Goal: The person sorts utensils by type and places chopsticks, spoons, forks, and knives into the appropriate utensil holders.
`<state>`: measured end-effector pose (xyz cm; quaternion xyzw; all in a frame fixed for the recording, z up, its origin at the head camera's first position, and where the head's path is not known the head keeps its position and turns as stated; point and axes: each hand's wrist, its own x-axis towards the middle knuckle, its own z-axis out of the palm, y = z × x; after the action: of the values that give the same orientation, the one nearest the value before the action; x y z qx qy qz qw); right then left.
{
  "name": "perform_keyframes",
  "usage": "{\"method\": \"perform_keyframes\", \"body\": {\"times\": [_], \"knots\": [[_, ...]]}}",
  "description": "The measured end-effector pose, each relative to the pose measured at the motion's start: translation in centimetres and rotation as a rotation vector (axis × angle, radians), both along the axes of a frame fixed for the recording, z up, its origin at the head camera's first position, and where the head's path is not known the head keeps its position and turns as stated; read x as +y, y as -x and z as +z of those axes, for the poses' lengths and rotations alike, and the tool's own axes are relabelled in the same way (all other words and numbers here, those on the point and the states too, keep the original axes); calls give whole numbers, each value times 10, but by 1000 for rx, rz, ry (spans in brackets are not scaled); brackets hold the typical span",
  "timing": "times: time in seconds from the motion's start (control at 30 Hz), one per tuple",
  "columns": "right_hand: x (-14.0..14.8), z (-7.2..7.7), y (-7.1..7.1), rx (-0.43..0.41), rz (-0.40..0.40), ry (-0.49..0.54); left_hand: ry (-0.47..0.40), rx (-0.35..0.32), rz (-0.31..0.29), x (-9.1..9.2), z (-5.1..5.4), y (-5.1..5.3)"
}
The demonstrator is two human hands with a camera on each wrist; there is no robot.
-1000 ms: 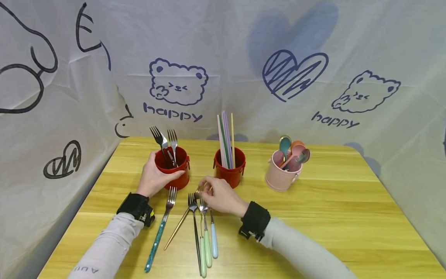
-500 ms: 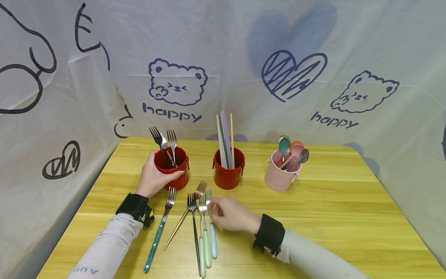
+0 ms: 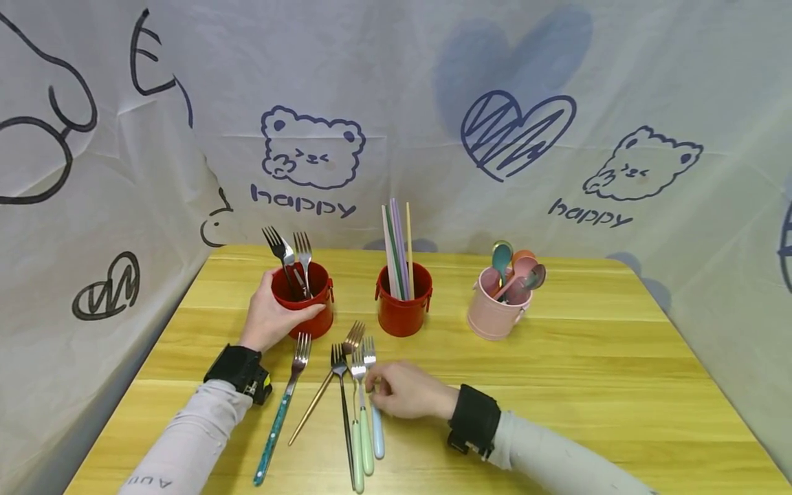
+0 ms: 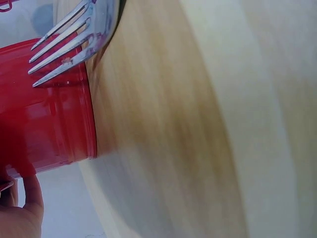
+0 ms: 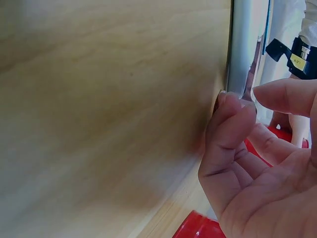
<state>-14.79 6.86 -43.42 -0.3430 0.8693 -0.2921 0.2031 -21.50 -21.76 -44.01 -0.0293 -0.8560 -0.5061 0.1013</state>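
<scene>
My left hand (image 3: 271, 317) grips the left red bucket (image 3: 320, 322), which holds a black fork and silver ones; its fingers wrap the far side and the thumb lies across the front. My right hand (image 3: 408, 390) is at a blue-handled fork (image 3: 378, 433) lying on the table. In the right wrist view, my bent fingers (image 5: 233, 124) reach the fork's handle (image 5: 240, 49), and the thumb stands a little apart from them. Beside it lie green-handled forks (image 3: 365, 440), a black fork (image 3: 344, 405), a gold fork (image 3: 318, 405) and a teal-handled fork (image 3: 275, 430).
A second red bucket (image 3: 402, 317) with several chopsticks (image 3: 399, 251) stands at the back middle. To its right is a pink bucket (image 3: 495, 316) holding several spoons (image 3: 516, 269). A white drawn-on cloth (image 3: 421, 103) hangs behind the wooden table (image 3: 588, 385).
My right hand has drawn back from the fork tines toward my body, down to the blue handle. My left hand stays on the red bucket. The forks lie as before.
</scene>
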Motion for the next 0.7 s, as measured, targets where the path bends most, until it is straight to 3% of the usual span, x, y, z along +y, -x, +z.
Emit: {"method": "perform_keyframes", "body": {"times": [0.37,0.7], "knots": [[-5,0,0,63,14,-58,5,-12,1,0,1,-1],[-1,3,1,61,-7,-122,4,-14,7,0,0,0]]}}
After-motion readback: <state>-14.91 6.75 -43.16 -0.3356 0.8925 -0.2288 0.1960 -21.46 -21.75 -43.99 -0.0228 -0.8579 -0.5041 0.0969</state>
